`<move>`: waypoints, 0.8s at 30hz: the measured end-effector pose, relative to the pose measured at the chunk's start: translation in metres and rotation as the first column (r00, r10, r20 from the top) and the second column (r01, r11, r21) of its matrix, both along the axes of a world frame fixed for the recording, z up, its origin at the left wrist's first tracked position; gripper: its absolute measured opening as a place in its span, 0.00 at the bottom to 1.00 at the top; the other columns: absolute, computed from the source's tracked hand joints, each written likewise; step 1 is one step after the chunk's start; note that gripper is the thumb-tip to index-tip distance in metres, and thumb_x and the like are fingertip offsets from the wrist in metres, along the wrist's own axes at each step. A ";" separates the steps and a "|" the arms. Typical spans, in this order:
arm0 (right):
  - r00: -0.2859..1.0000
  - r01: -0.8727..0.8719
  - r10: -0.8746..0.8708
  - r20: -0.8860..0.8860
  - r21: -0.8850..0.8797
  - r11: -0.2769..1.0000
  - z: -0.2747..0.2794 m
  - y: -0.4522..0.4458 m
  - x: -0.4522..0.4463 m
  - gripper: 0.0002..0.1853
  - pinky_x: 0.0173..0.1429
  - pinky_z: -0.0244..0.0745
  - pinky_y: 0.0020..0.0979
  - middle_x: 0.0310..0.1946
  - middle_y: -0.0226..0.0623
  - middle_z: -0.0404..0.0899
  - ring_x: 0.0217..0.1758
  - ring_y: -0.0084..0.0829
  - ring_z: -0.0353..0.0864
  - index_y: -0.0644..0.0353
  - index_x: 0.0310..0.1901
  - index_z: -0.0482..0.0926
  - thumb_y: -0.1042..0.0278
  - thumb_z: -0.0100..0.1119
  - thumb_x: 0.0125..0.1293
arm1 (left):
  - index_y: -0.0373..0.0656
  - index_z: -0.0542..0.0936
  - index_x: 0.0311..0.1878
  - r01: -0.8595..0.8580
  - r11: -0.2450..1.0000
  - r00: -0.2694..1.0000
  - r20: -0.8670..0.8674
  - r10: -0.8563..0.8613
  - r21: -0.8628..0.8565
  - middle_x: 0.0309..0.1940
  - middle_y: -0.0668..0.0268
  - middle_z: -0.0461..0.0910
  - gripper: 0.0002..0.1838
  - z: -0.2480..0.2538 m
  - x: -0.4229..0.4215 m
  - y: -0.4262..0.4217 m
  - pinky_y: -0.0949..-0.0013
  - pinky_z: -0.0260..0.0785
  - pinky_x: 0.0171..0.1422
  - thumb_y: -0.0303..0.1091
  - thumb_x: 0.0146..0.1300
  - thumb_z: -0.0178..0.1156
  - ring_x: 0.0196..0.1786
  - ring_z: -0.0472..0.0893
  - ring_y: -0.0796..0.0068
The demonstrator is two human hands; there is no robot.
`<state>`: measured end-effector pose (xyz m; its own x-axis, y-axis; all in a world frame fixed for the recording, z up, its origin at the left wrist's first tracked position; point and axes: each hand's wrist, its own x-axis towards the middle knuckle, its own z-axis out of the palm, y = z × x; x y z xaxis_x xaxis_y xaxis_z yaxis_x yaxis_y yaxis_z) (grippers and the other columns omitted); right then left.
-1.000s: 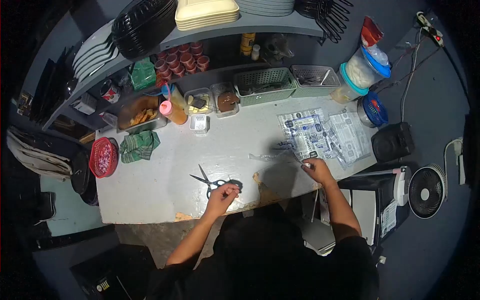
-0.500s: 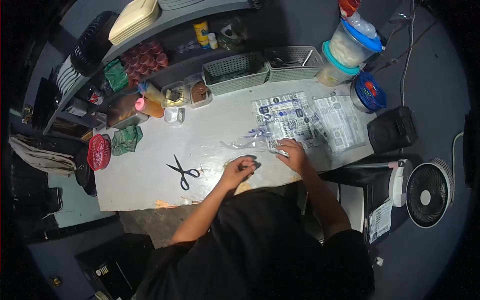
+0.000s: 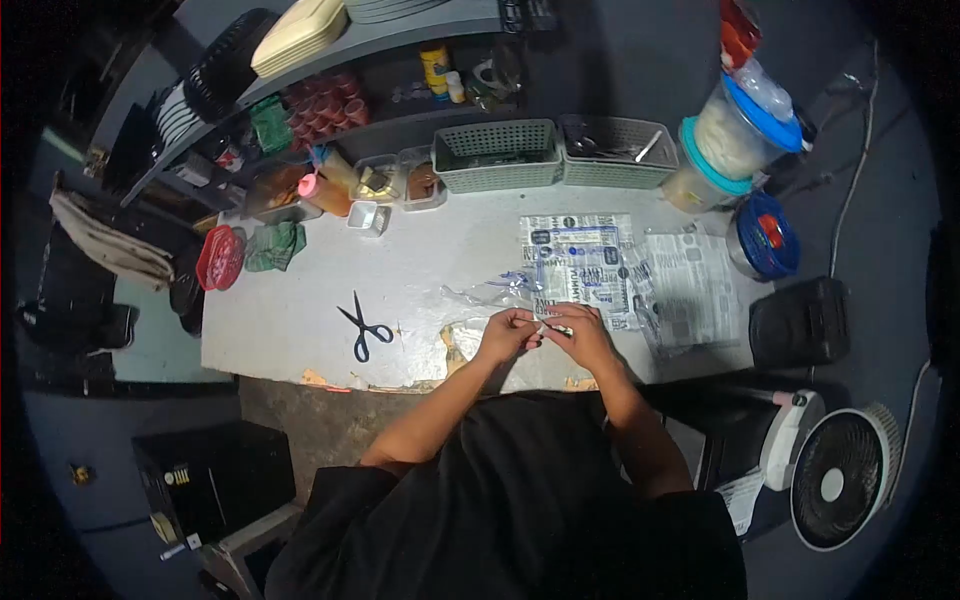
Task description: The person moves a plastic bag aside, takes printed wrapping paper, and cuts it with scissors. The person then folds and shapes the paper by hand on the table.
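Close together at the near edge of the printed paper [image 3: 575,235], my left hand [image 3: 508,336] and my right hand [image 3: 582,336] have their fingers pinched. A small pale bit [image 3: 542,327] shows between the fingertips; its kind is too small to make out. The paper bears black and blue lettering and lies flat beyond my right hand. Crumpled clear plastic [image 3: 500,290] with blue print lies just past my left hand. To the left, black-handled scissors [image 3: 365,330] rest on the white table [image 3: 290,335] with their blades apart.
A plastic-wrapped pack of printed paper [image 3: 690,290] lies at right. Green baskets [image 3: 497,170], lidded tubs [image 3: 740,125] and a blue colander [image 3: 768,240] line the back. Squeeze bottles, small containers, a green cloth [image 3: 275,246] and a red basket [image 3: 220,258] stand at left. A fan [image 3: 832,485] is lower right.
My two hands have come together; the left moved right to meet the right, and both now pinch at one spot. The camera view has shifted. The scissors still lie on the table.
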<state>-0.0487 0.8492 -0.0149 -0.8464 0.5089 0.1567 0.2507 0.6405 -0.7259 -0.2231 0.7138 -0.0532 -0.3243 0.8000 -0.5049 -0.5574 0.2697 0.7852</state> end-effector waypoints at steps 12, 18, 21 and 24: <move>0.994 0.020 -0.031 -0.106 -0.108 0.994 0.005 0.007 0.000 0.08 0.57 0.81 0.41 0.47 0.42 0.92 0.52 0.43 0.91 0.63 0.44 0.90 0.69 0.74 0.67 | 0.34 0.78 0.57 -0.027 0.999 0.999 0.037 0.026 0.035 0.38 0.60 0.88 0.14 -0.006 0.005 0.001 0.69 0.84 0.40 0.24 0.74 0.70 0.37 0.90 0.71; 0.974 0.210 -0.226 -0.005 -0.347 0.914 0.008 0.003 -0.001 0.09 0.46 0.78 0.35 0.39 0.42 0.89 0.41 0.33 0.86 0.64 0.47 0.86 0.67 0.69 0.74 | 0.36 0.77 0.55 -0.022 0.999 0.989 -0.147 0.025 0.025 0.34 0.65 0.87 0.16 0.005 0.004 0.003 0.71 0.80 0.39 0.26 0.71 0.73 0.33 0.86 0.76; 0.959 0.253 -0.282 -0.033 -0.347 0.903 -0.007 0.007 -0.004 0.08 0.43 0.76 0.32 0.37 0.39 0.87 0.37 0.29 0.83 0.63 0.46 0.84 0.66 0.68 0.76 | 0.37 0.79 0.52 -0.066 0.997 0.886 -0.458 0.075 0.036 0.31 0.70 0.84 0.16 0.014 0.004 0.002 0.72 0.76 0.37 0.29 0.69 0.76 0.32 0.83 0.80; 0.918 0.323 -0.380 -0.114 -0.342 0.882 -0.032 0.011 -0.003 0.09 0.43 0.75 0.31 0.33 0.36 0.83 0.34 0.27 0.80 0.63 0.46 0.82 0.66 0.67 0.77 | 0.38 0.80 0.49 -0.036 0.999 0.674 -0.738 0.022 -0.003 0.29 0.71 0.84 0.16 0.019 -0.002 0.004 0.71 0.72 0.33 0.33 0.66 0.78 0.31 0.82 0.82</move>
